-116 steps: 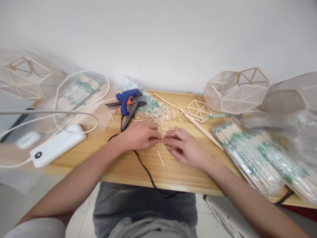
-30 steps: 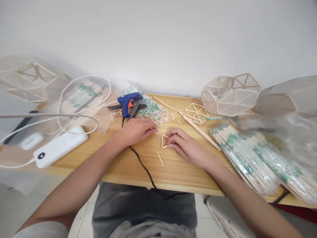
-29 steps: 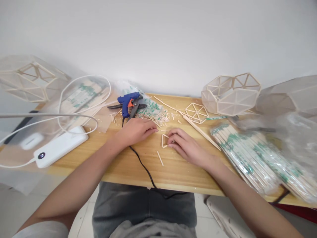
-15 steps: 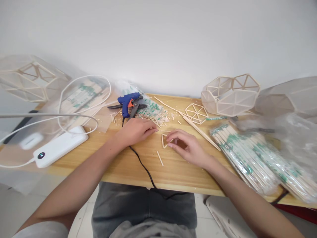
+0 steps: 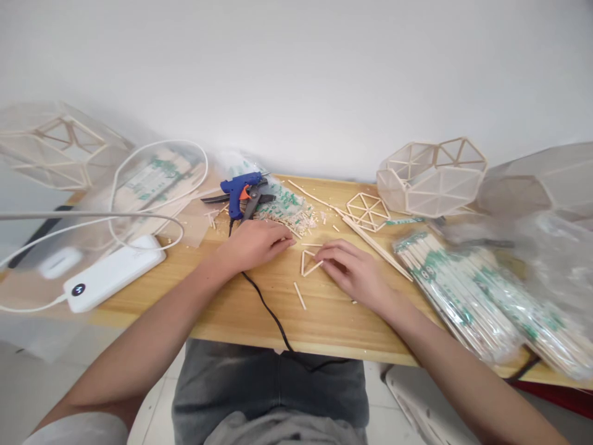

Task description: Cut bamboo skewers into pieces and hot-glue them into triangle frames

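Observation:
A small triangle of thin wooden sticks [image 5: 303, 263] lies on the wooden table [image 5: 222, 315]. At its right corner my right hand [image 5: 352, 272] has its fingertips closed on a stick end; the exact grip is partly hidden by the fingers. To the left of the triangle, my left hand [image 5: 259, 242] rests on the table, fingers loosely stretched, with nothing visible in them. One loose cut stick [image 5: 299, 296] lies just below the triangle, and another short stick [image 5: 312, 245] lies just above it.
Behind my left hand lie a blue glue gun [image 5: 241, 188], pliers [image 5: 254, 201] and many stick offcuts [image 5: 301, 217]. A hexagonal stick frame [image 5: 367, 211] sits farther right, before a paper-covered frame [image 5: 433, 185]. Bagged sticks [image 5: 458, 296] lie right; a white power bank [image 5: 113, 275] left.
My right hand's thumb and fingers have come closer together at the triangle's right corner, and the hand has turned slightly. My left hand has stayed in place.

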### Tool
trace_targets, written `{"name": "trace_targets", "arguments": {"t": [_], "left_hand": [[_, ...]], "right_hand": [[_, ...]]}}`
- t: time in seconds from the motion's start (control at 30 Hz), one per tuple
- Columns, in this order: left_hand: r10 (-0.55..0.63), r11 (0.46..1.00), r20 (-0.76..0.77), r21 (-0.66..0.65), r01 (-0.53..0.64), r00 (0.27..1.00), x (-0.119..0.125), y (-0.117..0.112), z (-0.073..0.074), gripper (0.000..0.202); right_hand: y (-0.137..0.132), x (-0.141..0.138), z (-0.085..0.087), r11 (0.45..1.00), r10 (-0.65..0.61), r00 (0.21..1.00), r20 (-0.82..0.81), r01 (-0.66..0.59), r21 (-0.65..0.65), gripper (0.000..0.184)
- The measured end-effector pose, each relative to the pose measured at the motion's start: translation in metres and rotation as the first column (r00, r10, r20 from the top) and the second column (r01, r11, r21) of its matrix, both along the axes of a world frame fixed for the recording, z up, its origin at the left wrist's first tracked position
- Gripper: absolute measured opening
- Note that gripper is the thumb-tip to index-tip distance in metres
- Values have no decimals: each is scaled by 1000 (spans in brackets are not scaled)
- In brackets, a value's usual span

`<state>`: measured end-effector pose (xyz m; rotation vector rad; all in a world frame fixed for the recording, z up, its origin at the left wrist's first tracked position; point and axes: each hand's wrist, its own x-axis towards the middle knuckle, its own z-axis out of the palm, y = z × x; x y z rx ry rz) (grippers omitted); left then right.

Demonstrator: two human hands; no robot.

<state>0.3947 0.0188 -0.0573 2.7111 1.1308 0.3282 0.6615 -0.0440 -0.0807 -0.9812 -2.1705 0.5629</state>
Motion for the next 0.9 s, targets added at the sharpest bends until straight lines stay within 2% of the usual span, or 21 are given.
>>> {"name": "trace_targets", "arguments": {"t": [0.6,0.9], "left_hand": [[-43,998,62,-49,46,997,1,-2,-2,17],[17,995,99,-98,-7,995,-1,2,-6,16]], "right_hand": [[0,-4,3,996,-80,996,-44,79,-29,13],[-1,-3,4,997,-72,995,-61,74,20,15]]}}
